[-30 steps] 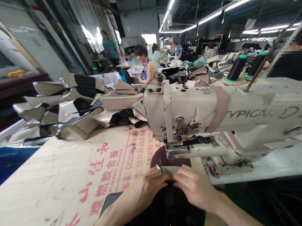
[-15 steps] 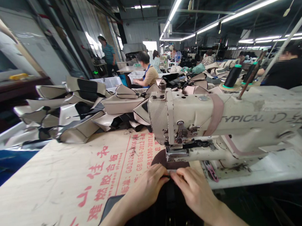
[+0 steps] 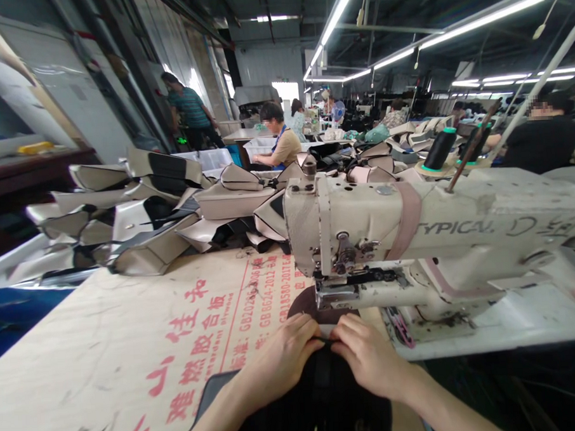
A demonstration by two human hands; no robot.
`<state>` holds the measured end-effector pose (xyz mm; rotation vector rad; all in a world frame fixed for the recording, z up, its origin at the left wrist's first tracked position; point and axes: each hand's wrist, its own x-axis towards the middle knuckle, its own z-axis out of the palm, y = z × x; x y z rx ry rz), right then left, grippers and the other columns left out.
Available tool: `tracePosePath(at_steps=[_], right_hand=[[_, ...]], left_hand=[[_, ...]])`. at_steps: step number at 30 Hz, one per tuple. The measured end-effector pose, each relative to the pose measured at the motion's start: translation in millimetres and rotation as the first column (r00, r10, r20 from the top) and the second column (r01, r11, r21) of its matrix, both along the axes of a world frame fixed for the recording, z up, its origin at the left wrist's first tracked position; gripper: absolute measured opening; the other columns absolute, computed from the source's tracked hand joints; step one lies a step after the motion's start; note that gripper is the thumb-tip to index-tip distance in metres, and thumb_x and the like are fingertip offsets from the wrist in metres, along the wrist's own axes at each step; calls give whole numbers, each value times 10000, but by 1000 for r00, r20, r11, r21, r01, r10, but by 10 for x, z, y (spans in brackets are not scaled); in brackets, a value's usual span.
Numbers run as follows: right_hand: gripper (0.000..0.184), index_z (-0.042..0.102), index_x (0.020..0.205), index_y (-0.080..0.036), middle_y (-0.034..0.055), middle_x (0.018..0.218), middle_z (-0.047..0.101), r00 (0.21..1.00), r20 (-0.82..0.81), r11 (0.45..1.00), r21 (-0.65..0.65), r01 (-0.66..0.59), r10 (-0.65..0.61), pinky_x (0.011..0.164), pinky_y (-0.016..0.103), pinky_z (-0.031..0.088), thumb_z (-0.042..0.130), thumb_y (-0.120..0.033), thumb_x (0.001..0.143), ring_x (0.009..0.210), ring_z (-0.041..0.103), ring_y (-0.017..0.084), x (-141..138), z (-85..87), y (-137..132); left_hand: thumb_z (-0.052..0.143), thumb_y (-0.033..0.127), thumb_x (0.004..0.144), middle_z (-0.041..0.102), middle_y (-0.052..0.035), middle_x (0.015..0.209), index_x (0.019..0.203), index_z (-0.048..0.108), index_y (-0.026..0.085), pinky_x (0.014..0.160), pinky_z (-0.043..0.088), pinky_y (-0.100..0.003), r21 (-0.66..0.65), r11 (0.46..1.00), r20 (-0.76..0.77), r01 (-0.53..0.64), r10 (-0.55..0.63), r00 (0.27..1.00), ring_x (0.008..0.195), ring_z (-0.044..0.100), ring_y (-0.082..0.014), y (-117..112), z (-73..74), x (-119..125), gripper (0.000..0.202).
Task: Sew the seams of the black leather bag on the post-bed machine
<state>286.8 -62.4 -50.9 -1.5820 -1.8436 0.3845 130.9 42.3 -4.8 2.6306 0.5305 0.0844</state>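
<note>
My left hand (image 3: 291, 349) and my right hand (image 3: 369, 348) are close together in front of the sewing machine (image 3: 355, 238). Both have their fingers closed in a pinch on the upper edge of a black bag piece (image 3: 326, 392), one on each side. A pale strip (image 3: 327, 330) shows between the fingertips. Just beyond them, a dark brown rounded piece (image 3: 303, 304) lies below the machine's needle area; whether it joins the black piece I cannot tell. The lower part of the black piece is dark, with little detail visible.
A plywood board (image 3: 131, 337) with red print covers the left side. Behind it, beige and black bag parts (image 3: 159, 240) are heaped up. Black thread cones (image 3: 439, 148) stand behind the machine. Several people work farther back, among them a person in a tan shirt (image 3: 287, 149).
My right hand has moved slightly right, widening the gap between the fingertips. The black piece has shifted, and its buckle is now barely visible. A person in a striped shirt has bent forward.
</note>
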Motion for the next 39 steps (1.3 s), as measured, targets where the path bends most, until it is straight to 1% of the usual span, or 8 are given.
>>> tracePosePath(at_steps=[4,10,20,23,26,30,34,39], right_hand=[[73,572,830,-170,-3,824,534,977,-214,997,-81,0,-18,715,235,386,513,-183,870,814,510,127,55,49,-9],[170,606,1010,-234,-17,915,556,885,-465,992,-121,-24,-35,778,204,390,547,-210,853,887,531,115,38,73,-13],[141,624,843,-175,-5,818,584,888,-448,992,-109,61,-104,721,202,383,497,-226,878,795,544,114,-32,14,67],[175,621,806,-166,4,807,590,888,-441,991,-96,93,-126,718,206,383,486,-247,884,786,545,119,-49,26,63],[210,624,795,-159,14,801,596,893,-429,990,-90,109,-137,718,213,385,471,-269,889,773,547,125,-51,46,66],[230,641,803,-154,28,794,613,886,-441,989,-92,114,-143,718,224,393,474,-292,879,763,553,138,-58,66,86],[260,671,792,-153,37,769,635,784,-591,981,-143,130,-190,715,234,400,532,-371,829,758,565,163,-153,47,139],[412,667,831,-122,45,729,641,521,-784,937,-231,261,-338,608,235,411,462,-479,840,681,562,164,-508,-86,364]], left_hand=[[363,227,901,563,-30,871,836,538,178,770,436,-278,-61,997,49,-36,39,998,829,540,-156,25,-3,16,193],[364,245,903,575,-25,884,881,557,191,779,431,-266,-130,990,92,-54,66,994,848,551,-149,81,-28,11,202],[415,274,878,619,-6,855,857,592,195,749,433,-238,-204,974,84,-97,116,990,807,570,-134,123,-42,14,195],[473,342,844,629,0,822,847,616,199,713,439,-243,-192,970,22,-149,156,987,774,575,-145,165,30,-112,202],[450,392,850,646,-16,972,973,626,233,818,428,-291,-186,965,-20,-187,186,982,906,576,-184,176,62,-316,267],[346,442,884,659,-7,987,1003,621,239,866,410,-305,-290,910,-12,-295,305,952,937,574,-190,99,-112,-459,362],[283,466,888,640,-3,730,779,607,181,674,432,-264,-220,868,34,-446,464,885,723,576,-173,129,-253,-358,444],[308,406,871,612,-18,649,658,572,184,587,387,-255,101,948,-93,-301,310,946,637,561,-169,589,128,-33,406]])
